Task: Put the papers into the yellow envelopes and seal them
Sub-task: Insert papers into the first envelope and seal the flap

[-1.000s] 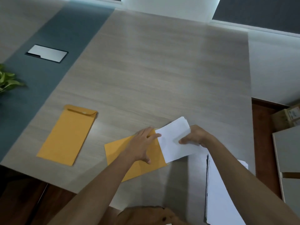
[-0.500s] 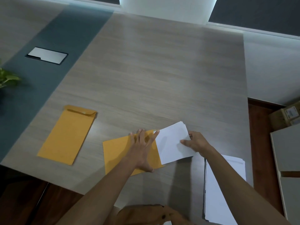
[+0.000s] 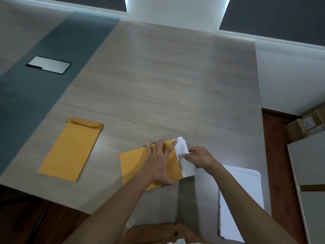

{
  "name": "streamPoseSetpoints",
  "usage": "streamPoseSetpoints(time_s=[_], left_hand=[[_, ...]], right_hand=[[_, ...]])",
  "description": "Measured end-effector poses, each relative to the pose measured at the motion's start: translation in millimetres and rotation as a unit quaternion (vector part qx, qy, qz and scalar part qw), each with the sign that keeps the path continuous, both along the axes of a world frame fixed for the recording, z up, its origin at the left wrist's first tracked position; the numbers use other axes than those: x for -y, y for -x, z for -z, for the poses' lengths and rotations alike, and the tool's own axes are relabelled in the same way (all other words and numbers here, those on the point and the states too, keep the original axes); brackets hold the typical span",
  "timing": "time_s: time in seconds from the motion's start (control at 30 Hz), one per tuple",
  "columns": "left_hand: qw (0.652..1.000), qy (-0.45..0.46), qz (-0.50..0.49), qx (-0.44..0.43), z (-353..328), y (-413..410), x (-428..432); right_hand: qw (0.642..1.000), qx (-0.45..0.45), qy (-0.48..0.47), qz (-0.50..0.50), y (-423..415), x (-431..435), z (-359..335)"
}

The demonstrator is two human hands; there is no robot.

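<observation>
A yellow envelope [image 3: 133,164] lies near the table's front edge with its mouth to the right. My left hand [image 3: 161,164] presses flat on it, fingers spread. A folded white paper [image 3: 183,150] is partly inside the envelope's mouth, and only a narrow strip sticks out. My right hand [image 3: 199,158] pinches that strip at its right edge. A second yellow envelope [image 3: 70,148] with its flap folded down lies to the left, apart from both hands.
A stack of white sheets [image 3: 241,196] lies at the table's front right corner. A grey hatch plate [image 3: 49,65] sits in the dark strip at the far left. Cardboard boxes [image 3: 306,124] and a white cabinet [image 3: 309,173] stand right of the wooden table [image 3: 158,85].
The white paper has slid leftward into the envelope, so much less of it shows. My right hand followed it left. My left hand stays pressed on the envelope.
</observation>
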State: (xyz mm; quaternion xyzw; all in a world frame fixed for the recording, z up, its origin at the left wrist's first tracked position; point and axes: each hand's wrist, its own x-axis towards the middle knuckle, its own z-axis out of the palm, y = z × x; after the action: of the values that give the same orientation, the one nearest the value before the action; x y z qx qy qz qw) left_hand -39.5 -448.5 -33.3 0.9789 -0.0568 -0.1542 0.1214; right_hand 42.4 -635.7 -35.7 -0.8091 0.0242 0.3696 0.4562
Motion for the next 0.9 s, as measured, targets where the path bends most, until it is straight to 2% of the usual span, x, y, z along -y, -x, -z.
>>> streamPoseSetpoints(time_s=[0.1, 0.33, 0.6, 0.77, 0.9], left_hand=[[1.000, 0.002, 0.011, 0.002, -3, 2, -1], [0.999, 0.015, 0.039, 0.020, -9, 1, 5], [0.998, 0.024, 0.043, 0.025, -10, 4, 9], [0.997, 0.053, 0.047, 0.033, -8, 5, 14], [0.998, 0.058, 0.020, 0.015, -1, 6, 10]], right_hand=[[1.000, -0.004, 0.008, 0.014, -7, 9, -5], [0.995, -0.086, -0.044, 0.012, 1, -3, -7], [0.991, -0.120, -0.057, 0.001, 7, -13, -7], [0.989, -0.123, -0.078, 0.001, 11, -17, -4], [0.995, -0.080, -0.051, -0.009, 11, -8, -4]])
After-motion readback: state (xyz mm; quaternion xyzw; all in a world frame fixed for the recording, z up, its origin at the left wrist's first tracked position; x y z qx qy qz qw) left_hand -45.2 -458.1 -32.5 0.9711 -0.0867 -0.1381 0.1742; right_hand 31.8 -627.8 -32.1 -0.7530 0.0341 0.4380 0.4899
